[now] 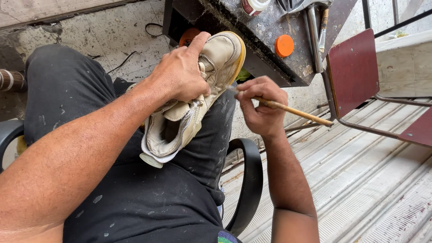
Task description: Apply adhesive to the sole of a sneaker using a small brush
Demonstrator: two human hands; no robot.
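My left hand (pixel 182 74) clamped the beige shoe (pixel 193 103) against my dark-trousered lap (pixel 135 198), tilting its side rightward so the thin brush (pixel 288 109), pinched in my right hand's (pixel 261 108) closed fingers, could reach it near the stained workbench (pixel 270 31).

Left hand (pixel 182 74) clenched, thumb raised; right hand (pixel 261 105) pinching.

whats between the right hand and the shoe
In the head view, only the thin brush: the right hand holds it, tip against the shoe gripped by the left hand.
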